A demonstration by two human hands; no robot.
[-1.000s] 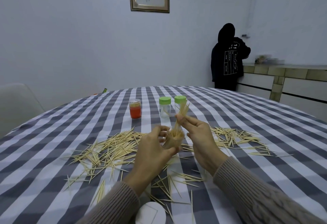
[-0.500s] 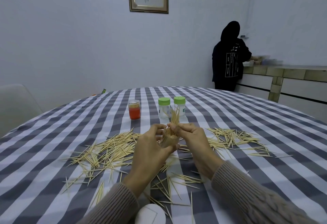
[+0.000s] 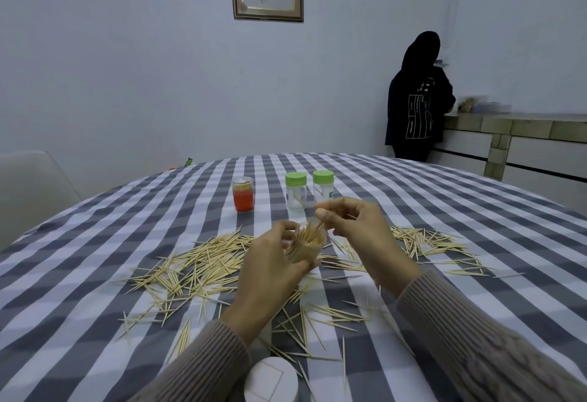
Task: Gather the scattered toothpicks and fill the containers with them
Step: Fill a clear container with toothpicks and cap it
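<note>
**Nearly full jar, easy to spill**

Head view: the clear toothpick jar [image 3: 306,244] is gripped above the table by the left hand [image 3: 273,269], tilted and packed with pale sticks. A few toothpicks [image 3: 319,226] are pinched at its mouth by the right hand [image 3: 355,226]. If tipped further, sticks could be spilled back onto the checked tablecloth [image 3: 95,322].

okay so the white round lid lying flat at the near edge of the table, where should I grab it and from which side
Probably by its rim, coming straight down from above. The white lid lies flat on the checked tablecloth, so its broad top offers nothing to pinch, while the round edge lets thumb and fingers close across it. Toothpicks lie right beside its right side, so come in from the left or near side.
</note>
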